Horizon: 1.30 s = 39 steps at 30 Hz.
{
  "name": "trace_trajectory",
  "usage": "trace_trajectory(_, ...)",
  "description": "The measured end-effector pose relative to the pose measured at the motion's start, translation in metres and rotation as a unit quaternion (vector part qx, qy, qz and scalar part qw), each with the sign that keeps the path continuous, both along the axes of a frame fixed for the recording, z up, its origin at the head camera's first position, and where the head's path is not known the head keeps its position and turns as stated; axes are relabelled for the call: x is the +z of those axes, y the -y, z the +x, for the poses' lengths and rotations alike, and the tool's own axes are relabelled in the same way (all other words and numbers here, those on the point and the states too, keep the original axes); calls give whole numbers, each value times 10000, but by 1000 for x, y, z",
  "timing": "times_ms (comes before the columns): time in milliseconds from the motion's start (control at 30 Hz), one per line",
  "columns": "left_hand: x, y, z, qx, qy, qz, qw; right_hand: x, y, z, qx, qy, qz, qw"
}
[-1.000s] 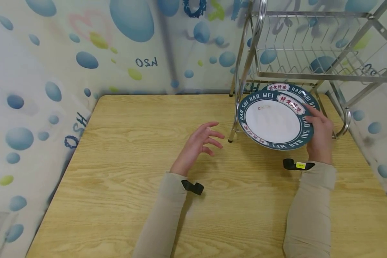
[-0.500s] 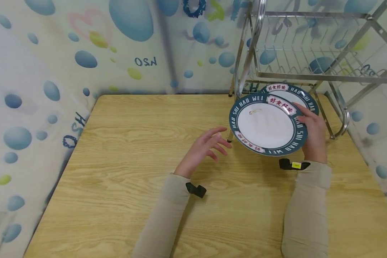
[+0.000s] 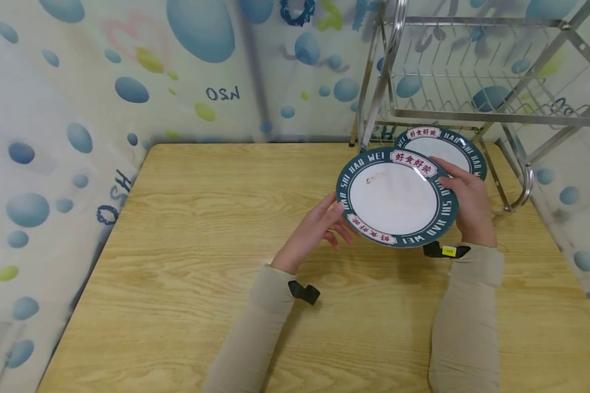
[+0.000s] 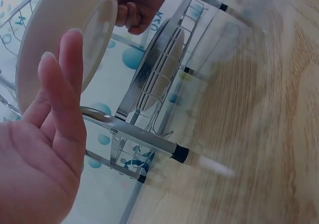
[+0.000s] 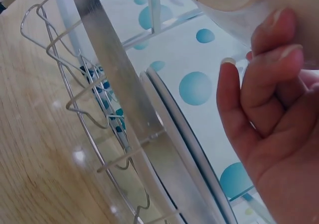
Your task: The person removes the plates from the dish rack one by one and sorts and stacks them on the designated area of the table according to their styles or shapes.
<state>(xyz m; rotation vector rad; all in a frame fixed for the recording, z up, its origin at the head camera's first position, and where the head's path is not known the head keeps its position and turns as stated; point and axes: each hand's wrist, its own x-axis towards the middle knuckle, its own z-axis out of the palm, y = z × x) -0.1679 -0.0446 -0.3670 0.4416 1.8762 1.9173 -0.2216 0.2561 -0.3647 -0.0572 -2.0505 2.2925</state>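
A round plate (image 3: pixel 393 199) with a white middle and a dark green lettered rim is held tilted above the table, in front of the rack. My right hand (image 3: pixel 467 202) grips its right rim, thumb on the upper face and fingers behind. At the left rim is my left hand (image 3: pixel 317 232), its thumb over the edge and fingers under the plate; the lower fingers are spread. In the left wrist view, fingers of the left hand (image 4: pixel 45 149) show against the plate's pale underside (image 4: pixel 45 40). Another plate (image 3: pixel 442 147) of the same pattern stands in the rack behind.
A metal dish rack (image 3: pixel 491 115) stands at the back right, with a wire upper tier. Plates (image 4: pixel 167 59) stand on edge in its lower tier. The wooden table (image 3: pixel 192 229) meets a patterned wall (image 3: pixel 187 103) at the back.
The right hand has moved the plate left and toward the person, away from the rack. The left hand has shifted slightly right, and its thumb and fingers have met the plate's left rim.
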Motion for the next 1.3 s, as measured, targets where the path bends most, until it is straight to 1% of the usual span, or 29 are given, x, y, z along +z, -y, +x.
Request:
trace_trajectory(133,1,1,1,19,84,80,9999,1,2,0,135,-132,466,9987)
trace_trajectory(233,2,2,1,21,75,175,9998,1,3,1,358,-226,544,9976)
trace_trajectory(367,1,1,1,12,23,228,9997,0,3,3,620,-229,519,9965)
trace_trajectory(500,2,1,2,17,100,195,9998,-1,2,3,801,-158,612,9948)
trace_trajectory(600,1,0,2,31,184,237,9995,-2,1,2,947,-68,779,9924)
trace_trajectory(767,0,0,2,109,304,416,9986,-3,2,-1,1033,1,1318,9859)
trace_trajectory(900,-1,-1,1,220,397,503,9977,-4,3,-2,1000,-31,1922,9762)
trace_trajectory(967,-2,-1,1,261,436,501,9975,-5,3,-2,1036,-28,2103,9721)
trace_trajectory(1033,-2,-1,2,257,477,492,9973,-5,3,-2,1099,-7,2120,9711)
trace_trajectory(1167,-2,0,3,163,600,477,9969,-6,4,-2,1195,-43,2003,9724)
trace_trajectory(1300,-1,1,3,68,672,469,9966,-6,6,-4,1097,-122,2065,9722)
